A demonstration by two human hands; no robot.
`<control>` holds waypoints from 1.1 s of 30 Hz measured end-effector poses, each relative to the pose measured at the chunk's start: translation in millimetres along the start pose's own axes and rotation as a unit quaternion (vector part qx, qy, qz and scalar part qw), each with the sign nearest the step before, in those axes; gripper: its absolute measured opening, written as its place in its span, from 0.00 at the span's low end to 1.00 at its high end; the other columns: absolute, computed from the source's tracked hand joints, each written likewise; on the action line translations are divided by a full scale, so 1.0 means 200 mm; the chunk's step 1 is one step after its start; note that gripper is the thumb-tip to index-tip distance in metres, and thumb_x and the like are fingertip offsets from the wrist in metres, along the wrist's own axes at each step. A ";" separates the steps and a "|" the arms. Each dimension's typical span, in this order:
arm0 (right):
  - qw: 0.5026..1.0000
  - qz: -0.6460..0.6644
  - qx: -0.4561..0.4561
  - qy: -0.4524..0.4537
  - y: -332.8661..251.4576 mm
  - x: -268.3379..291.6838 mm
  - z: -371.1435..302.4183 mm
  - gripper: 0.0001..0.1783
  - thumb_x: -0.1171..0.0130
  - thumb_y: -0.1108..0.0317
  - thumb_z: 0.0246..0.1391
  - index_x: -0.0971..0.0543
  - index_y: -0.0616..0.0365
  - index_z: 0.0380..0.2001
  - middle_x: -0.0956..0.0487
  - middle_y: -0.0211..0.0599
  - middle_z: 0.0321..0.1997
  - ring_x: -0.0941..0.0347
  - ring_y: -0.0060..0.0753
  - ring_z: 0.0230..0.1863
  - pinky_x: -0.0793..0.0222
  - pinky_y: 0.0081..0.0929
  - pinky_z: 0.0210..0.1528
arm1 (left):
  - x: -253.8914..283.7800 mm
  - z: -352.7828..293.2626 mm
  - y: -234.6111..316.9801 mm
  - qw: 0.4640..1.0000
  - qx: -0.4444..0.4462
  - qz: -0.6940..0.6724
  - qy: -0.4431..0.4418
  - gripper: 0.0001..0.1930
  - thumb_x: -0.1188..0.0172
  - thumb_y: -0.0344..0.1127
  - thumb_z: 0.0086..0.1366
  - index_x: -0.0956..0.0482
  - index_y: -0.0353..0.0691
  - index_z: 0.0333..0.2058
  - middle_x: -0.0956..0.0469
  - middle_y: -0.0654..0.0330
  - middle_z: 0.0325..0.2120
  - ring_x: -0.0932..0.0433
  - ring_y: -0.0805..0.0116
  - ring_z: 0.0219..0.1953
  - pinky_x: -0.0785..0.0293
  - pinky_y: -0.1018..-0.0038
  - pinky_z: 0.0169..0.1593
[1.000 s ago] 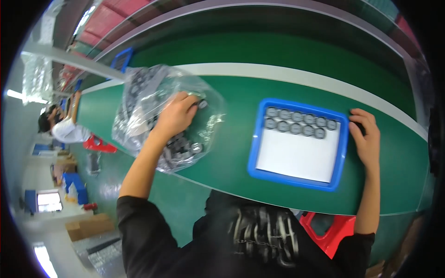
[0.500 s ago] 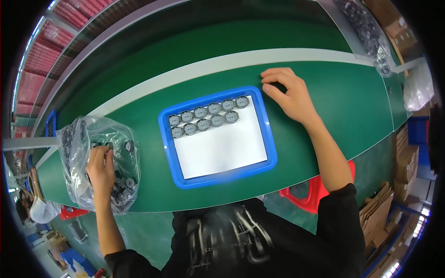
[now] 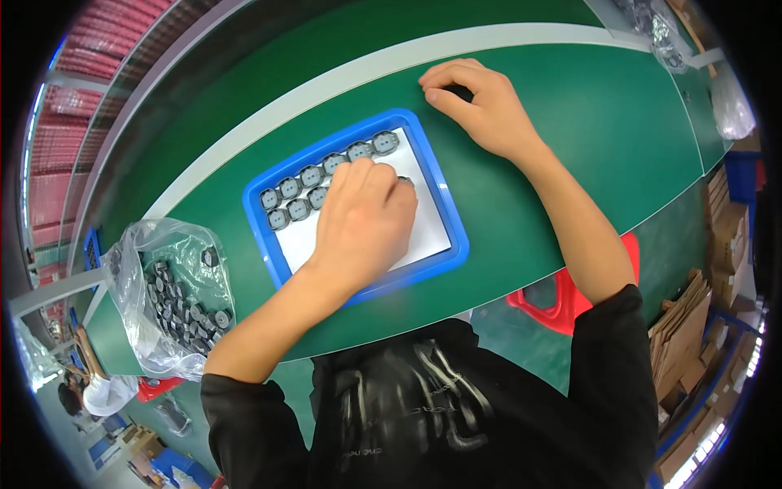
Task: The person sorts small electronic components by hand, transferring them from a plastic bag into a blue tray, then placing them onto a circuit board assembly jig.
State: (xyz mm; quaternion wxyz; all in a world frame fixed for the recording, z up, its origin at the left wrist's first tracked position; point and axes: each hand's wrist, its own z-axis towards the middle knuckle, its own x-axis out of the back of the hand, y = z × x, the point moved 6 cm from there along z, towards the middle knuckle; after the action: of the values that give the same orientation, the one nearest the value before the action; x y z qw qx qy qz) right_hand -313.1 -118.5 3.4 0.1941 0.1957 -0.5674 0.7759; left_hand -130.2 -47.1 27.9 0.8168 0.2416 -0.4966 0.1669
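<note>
Over the blue tray (image 3: 458,213) is my left hand (image 3: 366,216), its fingers closed at the second row of small grey round plastic parts (image 3: 311,176). The dark edge of a grey part (image 3: 405,181) shows at its fingertips, and the hand hides some of the rows. White paper (image 3: 297,246) lines the tray under the parts. Beyond the tray's far right corner, my right hand (image 3: 481,106) rests on the green table with its fingers curled and thumb near the index finger. Something dark, perhaps shadow, shows inside that curl; I cannot make it out.
A clear plastic bag (image 3: 130,306) of loose grey and black parts (image 3: 183,314) lies open left of the tray. A pale rail (image 3: 358,65) runs along the table's far side. A red stool (image 3: 562,301) stands below the near edge, with cardboard (image 3: 680,322) on the right.
My left hand has moved from the bag to the tray, over the second row. My right hand stays beyond the tray, its fingers slightly more curled. The whole view has shifted.
</note>
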 end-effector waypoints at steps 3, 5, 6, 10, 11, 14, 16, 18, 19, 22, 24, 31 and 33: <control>1.000 -0.024 0.012 -0.002 0.00 0.00 -0.01 0.10 0.39 0.67 0.56 0.17 0.60 0.38 0.17 0.34 0.45 0.25 0.33 0.50 0.29 0.29 0.52 | 0.01 0.00 -0.02 0.999 -0.011 -0.042 0.030 0.12 0.31 0.22 0.47 0.19 0.35 0.33 0.28 0.59 0.29 0.29 0.59 0.32 0.34 0.65 0.36; 0.999 -0.030 0.016 -0.004 0.01 0.00 0.00 0.10 0.39 0.66 0.56 0.17 0.60 0.38 0.17 0.34 0.45 0.25 0.33 0.50 0.29 0.30 0.52 | 0.02 0.01 -0.03 0.998 -0.025 -0.037 0.035 0.12 0.30 0.21 0.48 0.18 0.35 0.34 0.28 0.59 0.29 0.30 0.59 0.31 0.35 0.65 0.36; 0.999 -0.033 0.021 -0.003 0.01 0.00 -0.01 0.10 0.39 0.66 0.57 0.17 0.60 0.38 0.17 0.34 0.45 0.25 0.33 0.49 0.29 0.30 0.51 | 0.01 0.01 -0.03 0.999 -0.025 -0.037 0.032 0.12 0.30 0.21 0.48 0.18 0.35 0.34 0.28 0.59 0.29 0.30 0.59 0.31 0.35 0.65 0.36; 0.999 -0.036 0.026 -0.007 0.01 0.00 0.00 0.11 0.39 0.66 0.56 0.17 0.60 0.38 0.17 0.34 0.45 0.25 0.33 0.49 0.29 0.29 0.51 | -0.01 0.04 -0.05 0.998 -0.039 -0.038 0.044 0.12 0.30 0.22 0.48 0.18 0.36 0.34 0.28 0.59 0.30 0.30 0.60 0.32 0.34 0.65 0.37; 0.999 -0.035 0.024 -0.007 0.01 -0.01 0.00 0.11 0.39 0.66 0.56 0.17 0.60 0.38 0.17 0.34 0.45 0.25 0.33 0.49 0.29 0.29 0.51 | 0.00 0.05 -0.06 0.997 -0.041 -0.037 0.056 0.12 0.29 0.22 0.48 0.18 0.36 0.34 0.27 0.59 0.30 0.29 0.60 0.32 0.33 0.65 0.38; 0.999 -0.033 0.017 -0.008 0.01 -0.01 -0.01 0.10 0.39 0.66 0.57 0.17 0.60 0.38 0.17 0.34 0.45 0.25 0.32 0.49 0.29 0.29 0.51 | 0.01 0.06 -0.06 0.995 -0.051 -0.023 0.087 0.07 0.33 0.22 0.47 0.21 0.35 0.26 0.32 0.60 0.26 0.32 0.62 0.31 0.37 0.67 0.34; 0.999 -0.038 0.012 -0.009 0.01 -0.01 -0.03 0.10 0.39 0.66 0.57 0.17 0.60 0.39 0.17 0.33 0.45 0.25 0.32 0.49 0.29 0.29 0.51 | 0.00 0.05 -0.05 0.995 -0.047 -0.027 0.087 0.07 0.33 0.22 0.47 0.21 0.35 0.26 0.32 0.60 0.26 0.32 0.62 0.31 0.37 0.67 0.34; 0.999 -0.037 0.011 -0.009 0.03 0.00 -0.05 0.10 0.39 0.66 0.56 0.17 0.60 0.39 0.17 0.33 0.45 0.25 0.32 0.49 0.29 0.29 0.51 | -0.01 0.05 -0.05 0.995 -0.044 -0.032 0.087 0.06 0.33 0.22 0.47 0.21 0.35 0.26 0.32 0.60 0.26 0.32 0.62 0.31 0.37 0.67 0.34; 0.999 -0.037 0.011 -0.011 0.02 0.00 -0.04 0.11 0.39 0.66 0.56 0.17 0.60 0.38 0.17 0.33 0.45 0.25 0.32 0.49 0.29 0.29 0.51 | -0.01 0.05 -0.06 0.995 -0.037 -0.034 0.081 0.07 0.33 0.22 0.47 0.20 0.35 0.26 0.31 0.60 0.26 0.31 0.62 0.31 0.37 0.67 0.34; 0.999 -0.040 0.009 -0.012 0.01 -0.01 -0.01 0.10 0.39 0.66 0.56 0.17 0.60 0.38 0.17 0.33 0.45 0.25 0.32 0.49 0.29 0.29 0.52 | 0.01 0.06 -0.09 0.997 -0.013 -0.046 0.065 0.08 0.31 0.23 0.47 0.20 0.35 0.27 0.31 0.59 0.27 0.31 0.61 0.32 0.36 0.67 0.36; 0.999 -0.039 0.008 -0.017 0.00 -0.02 0.01 0.10 0.39 0.66 0.56 0.17 0.60 0.38 0.17 0.33 0.46 0.25 0.32 0.49 0.29 0.29 0.52 | 0.05 0.07 -0.12 0.997 0.005 -0.052 0.057 0.08 0.30 0.24 0.47 0.19 0.36 0.28 0.30 0.59 0.27 0.30 0.60 0.33 0.35 0.67 0.37; 0.999 -0.031 0.030 -0.007 0.00 0.02 0.02 0.09 0.40 0.68 0.56 0.19 0.61 0.37 0.18 0.37 0.44 0.24 0.36 0.49 0.30 0.31 0.54 | 0.53 -0.36 -0.38 0.973 0.221 0.036 0.059 0.10 0.29 0.28 0.52 0.18 0.36 0.34 0.22 0.55 0.29 0.24 0.52 0.33 0.27 0.62 0.40; 0.997 -0.040 0.059 0.010 -0.03 0.02 0.00 0.07 0.39 0.70 0.55 0.21 0.61 0.35 0.19 0.39 0.42 0.24 0.38 0.45 0.29 0.32 0.52 | 0.70 -0.66 -0.48 0.932 0.347 0.100 -0.011 0.15 0.34 0.34 0.59 0.19 0.36 0.44 0.21 0.50 0.36 0.23 0.48 0.40 0.28 0.60 0.45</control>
State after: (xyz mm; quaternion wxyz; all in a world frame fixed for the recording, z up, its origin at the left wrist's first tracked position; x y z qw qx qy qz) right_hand -313.3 -116.6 11.0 0.2192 0.2216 -0.5102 0.8016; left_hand 79.2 -47.8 78.2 0.6557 0.4607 -0.4384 0.4070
